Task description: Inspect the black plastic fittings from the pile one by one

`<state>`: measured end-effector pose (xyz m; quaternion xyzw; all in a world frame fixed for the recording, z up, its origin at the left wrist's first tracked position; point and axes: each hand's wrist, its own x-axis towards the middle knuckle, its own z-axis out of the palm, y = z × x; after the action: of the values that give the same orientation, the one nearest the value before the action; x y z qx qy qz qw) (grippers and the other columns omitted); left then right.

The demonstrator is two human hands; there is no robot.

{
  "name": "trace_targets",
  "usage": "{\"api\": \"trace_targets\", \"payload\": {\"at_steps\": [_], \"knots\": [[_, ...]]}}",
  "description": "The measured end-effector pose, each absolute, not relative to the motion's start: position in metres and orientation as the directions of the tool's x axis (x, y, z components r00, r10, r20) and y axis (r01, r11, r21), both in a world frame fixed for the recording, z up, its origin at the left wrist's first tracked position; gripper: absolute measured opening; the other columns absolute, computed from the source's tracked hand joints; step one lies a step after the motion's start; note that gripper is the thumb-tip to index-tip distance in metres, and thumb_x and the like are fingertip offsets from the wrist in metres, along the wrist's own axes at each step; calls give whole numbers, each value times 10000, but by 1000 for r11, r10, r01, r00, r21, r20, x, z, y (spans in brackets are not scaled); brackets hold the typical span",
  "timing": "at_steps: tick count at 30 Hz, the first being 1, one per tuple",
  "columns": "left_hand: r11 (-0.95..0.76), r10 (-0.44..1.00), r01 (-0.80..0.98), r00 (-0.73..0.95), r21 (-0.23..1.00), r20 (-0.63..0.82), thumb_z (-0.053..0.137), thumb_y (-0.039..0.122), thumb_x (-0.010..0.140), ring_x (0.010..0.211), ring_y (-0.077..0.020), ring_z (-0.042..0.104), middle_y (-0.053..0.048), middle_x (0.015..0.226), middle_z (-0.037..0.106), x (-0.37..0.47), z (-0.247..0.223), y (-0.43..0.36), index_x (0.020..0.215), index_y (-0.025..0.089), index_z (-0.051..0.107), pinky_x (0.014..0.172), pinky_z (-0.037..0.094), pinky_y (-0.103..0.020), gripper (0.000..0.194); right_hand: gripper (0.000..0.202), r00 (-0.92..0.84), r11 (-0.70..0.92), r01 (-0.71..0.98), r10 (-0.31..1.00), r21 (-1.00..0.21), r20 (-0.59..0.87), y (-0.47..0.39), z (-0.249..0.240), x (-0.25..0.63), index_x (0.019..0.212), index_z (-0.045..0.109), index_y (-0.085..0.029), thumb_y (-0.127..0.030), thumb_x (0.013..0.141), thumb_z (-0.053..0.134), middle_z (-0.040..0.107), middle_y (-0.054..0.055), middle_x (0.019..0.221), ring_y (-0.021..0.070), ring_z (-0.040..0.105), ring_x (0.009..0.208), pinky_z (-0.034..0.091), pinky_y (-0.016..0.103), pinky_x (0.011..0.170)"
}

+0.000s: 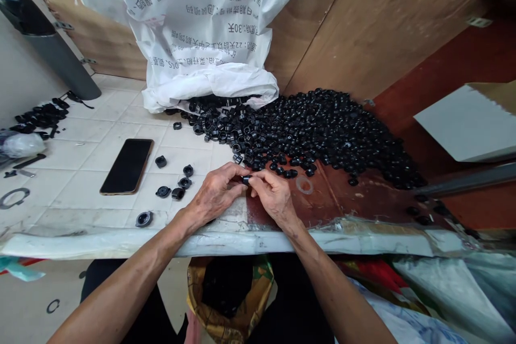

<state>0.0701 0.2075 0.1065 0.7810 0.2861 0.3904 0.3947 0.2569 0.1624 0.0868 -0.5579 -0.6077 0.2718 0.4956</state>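
Near the table's front edge, my left hand (217, 191) and my right hand (274, 193) meet fingertip to fingertip. Both pinch one small black part (245, 179) between them; its details are mostly hidden by the fingers. Behind my hands a large heap of small black plastic parts (322, 129) spreads from the mouth of a white woven sack (209, 37) to the right. To the left of my left hand lie several loose black caps, among them one (144, 219) near the front edge.
A phone (127, 166) lies on the white tabletop (88, 140) at the left. A grey pipe (66, 48) and black pieces (40, 117) are at the far left. An open bag (197, 306) with black contents sits below the edge. A white box (467, 123) stands right.
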Motion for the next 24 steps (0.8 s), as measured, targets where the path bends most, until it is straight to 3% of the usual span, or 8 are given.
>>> {"api": "trace_targets", "payload": {"at_steps": [3,6,9,12,15,19,22,24], "knots": [[-552,723,140,573,822,387,639,66,902,1059,-187,713,-47,1145,741,71,109,206,1130,213,700,983,572,-358,278,343,111,254,497,930,-830,352,161,86,257,695,611,-224,-397,989,582,600,-13,575,141,576,540,491,270,594],[-531,734,142,569,836,370,641,74,898,1042,-187,716,-47,1128,743,72,108,207,1124,213,704,960,577,-353,273,210,152,241,457,927,-856,342,159,85,257,885,663,-227,-414,968,618,655,-13,666,139,589,533,479,262,553],[-481,777,120,516,868,359,663,103,891,1001,-184,725,-47,1101,745,72,105,208,1132,212,704,912,595,-338,267,215,113,274,402,932,-874,344,157,85,257,1060,696,-232,-409,948,649,726,29,856,170,677,660,540,281,627],[-465,786,107,506,879,355,661,98,884,985,-181,729,-46,1084,748,72,106,207,1117,206,708,905,599,-335,261,216,89,276,432,934,-858,346,157,87,257,889,698,-222,-407,966,618,686,14,726,163,638,601,525,283,618],[-455,782,103,522,884,342,661,94,881,971,-176,729,-41,1076,751,73,107,206,1100,207,712,904,601,-332,251,443,92,264,525,928,-809,362,157,89,256,621,564,-225,-410,1020,514,570,-5,549,145,560,524,465,278,584],[-420,812,95,483,902,327,663,115,888,961,-169,734,-38,1092,747,74,105,207,1097,204,710,914,616,-335,232,310,91,262,470,935,-843,342,156,91,257,823,657,-215,-417,1015,521,603,-19,622,136,551,520,442,271,559],[-415,832,107,447,903,329,678,151,894,932,-167,739,-36,1081,748,73,101,209,1120,206,710,885,629,-334,234,361,57,272,479,939,-834,339,154,93,257,715,633,-216,-421,1000,548,562,-20,572,140,533,525,448,274,570],[-422,834,116,440,899,334,684,167,898,921,-166,739,-35,1077,748,72,100,210,1119,204,711,878,630,-335,225,296,68,284,475,932,-833,357,154,94,257,748,652,-211,-407,966,608,599,-11,625,144,553,565,467,273,592]]}}
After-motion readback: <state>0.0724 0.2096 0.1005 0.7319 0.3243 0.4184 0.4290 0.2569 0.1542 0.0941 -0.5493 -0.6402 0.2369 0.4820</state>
